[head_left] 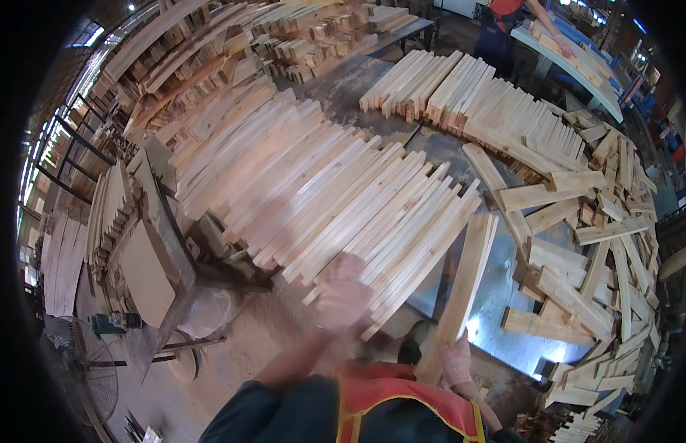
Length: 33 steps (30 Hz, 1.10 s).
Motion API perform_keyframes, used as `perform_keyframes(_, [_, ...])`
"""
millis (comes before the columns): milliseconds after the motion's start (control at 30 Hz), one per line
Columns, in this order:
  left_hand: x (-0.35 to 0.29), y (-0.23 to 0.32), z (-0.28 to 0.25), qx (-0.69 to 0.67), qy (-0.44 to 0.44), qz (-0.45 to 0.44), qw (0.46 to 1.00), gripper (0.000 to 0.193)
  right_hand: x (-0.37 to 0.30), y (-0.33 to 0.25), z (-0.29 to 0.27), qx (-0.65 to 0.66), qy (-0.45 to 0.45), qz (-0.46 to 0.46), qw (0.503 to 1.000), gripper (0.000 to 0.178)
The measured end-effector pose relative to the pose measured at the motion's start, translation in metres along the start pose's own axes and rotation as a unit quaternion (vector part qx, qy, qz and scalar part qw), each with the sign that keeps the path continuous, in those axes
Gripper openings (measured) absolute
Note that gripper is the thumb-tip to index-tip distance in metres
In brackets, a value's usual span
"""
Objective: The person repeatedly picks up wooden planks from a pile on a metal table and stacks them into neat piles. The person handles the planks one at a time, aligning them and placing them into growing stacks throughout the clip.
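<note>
My right hand [456,363], in a light glove, grips the lower end of a long wooden board [465,284], which stands tilted up and away from my body. My left hand [343,292] is blurred by motion, over the near ends of a wide row of wooden slats [372,210]. Its fingers look stretched out, with nothing visible in them. Whether it touches the slats I cannot tell. The slats lie side by side, their near ends uneven.
At the right is a jumbled heap of short wood pieces [572,295] on a shiny metal tabletop [498,332]. Another row of slats [505,111] lies beyond. More timber is stacked at the far left. A standing fan [77,362] is at lower left. Another person [498,33] works at a far table [579,74].
</note>
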<state>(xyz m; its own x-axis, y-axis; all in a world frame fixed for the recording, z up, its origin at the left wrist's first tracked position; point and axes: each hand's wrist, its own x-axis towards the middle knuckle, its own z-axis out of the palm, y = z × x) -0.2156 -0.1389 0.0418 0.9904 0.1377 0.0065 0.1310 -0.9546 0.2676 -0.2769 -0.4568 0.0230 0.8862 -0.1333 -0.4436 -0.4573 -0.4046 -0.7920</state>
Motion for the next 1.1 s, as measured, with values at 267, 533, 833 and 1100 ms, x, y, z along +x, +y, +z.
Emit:
perform_keyframes(267, [-0.062,-0.11,-0.002,-0.305,0.18,-0.335,0.873,0.093,0.04,-0.035,0.079,0.187,-0.146,-0.001,0.972,0.056])
perform_keyframes(533, [-0.043,-0.084,0.061,-0.861,0.092,-0.354,0.355,0.05,0.096,-0.075,0.049,0.156,-0.094,0.038,0.983,0.068])
perform_keyframes(833, [-0.094,-0.055,0.035,-0.388,-0.253,-0.104,0.88,0.055,0.127,-0.083,-0.036,-0.17,-0.036,-0.021,0.985,0.093])
perform_keyframes(1100, [0.132,0.072,-0.02,-0.26,-0.286,-0.18,0.904,0.091,0.23,-0.093,-0.063,-0.206,-0.101,-0.012,0.973,0.108])
